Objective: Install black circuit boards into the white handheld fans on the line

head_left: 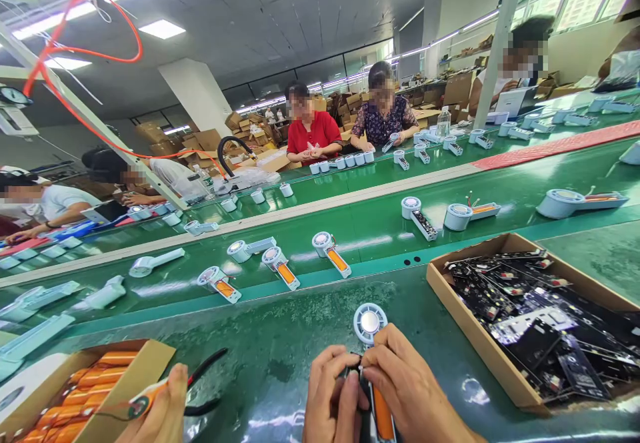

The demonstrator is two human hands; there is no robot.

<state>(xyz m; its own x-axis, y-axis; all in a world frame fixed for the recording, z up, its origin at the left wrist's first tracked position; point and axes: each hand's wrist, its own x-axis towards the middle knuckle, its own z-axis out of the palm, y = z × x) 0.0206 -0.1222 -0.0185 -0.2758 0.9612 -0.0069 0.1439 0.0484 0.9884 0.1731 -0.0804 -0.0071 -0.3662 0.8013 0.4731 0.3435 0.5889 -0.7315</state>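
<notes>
Likely fine fitting. Left of the brown cardboard box (481,336), our left hand (327,389) pinches a small dark part (356,365) on the pale-blue, round-headed plastic device (370,323); right hand (407,386) bunched alongside, hold unclear. Next move calls for steady fingertips.

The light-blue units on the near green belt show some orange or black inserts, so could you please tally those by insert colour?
Units with an orange insert: 5
Unit with a black insert: 1
Total: 6
</notes>
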